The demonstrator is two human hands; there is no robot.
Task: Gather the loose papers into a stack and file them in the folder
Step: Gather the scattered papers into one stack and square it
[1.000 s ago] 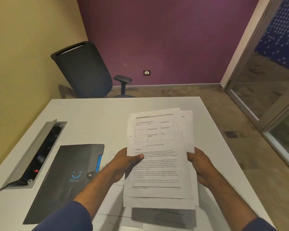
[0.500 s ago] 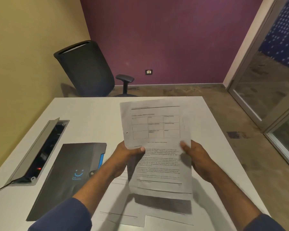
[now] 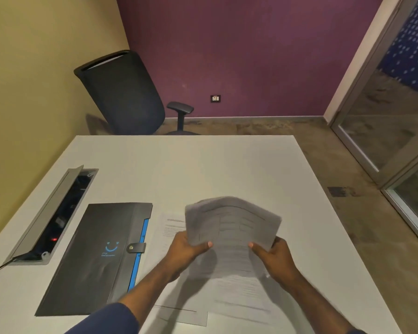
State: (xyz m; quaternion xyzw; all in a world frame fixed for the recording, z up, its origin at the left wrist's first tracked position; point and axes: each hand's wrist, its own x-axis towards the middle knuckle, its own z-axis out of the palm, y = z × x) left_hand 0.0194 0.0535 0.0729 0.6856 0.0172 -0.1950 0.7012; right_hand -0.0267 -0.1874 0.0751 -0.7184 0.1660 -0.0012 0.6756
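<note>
Both hands, left hand and right hand, pinched the bowed paper stack; sheets could slip toward the 12 o'clock edge.

Motion blur smears the print on the held papers, which hide part of the sheets beneath.

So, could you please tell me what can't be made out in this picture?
- Head view: print on the held papers, blurred by motion.
- Sheets on the table, partly hidden by both arms and the held papers.
- Small lettering on the folder, too small.
- Left hand and right hand: fingers behind the papers.
</note>
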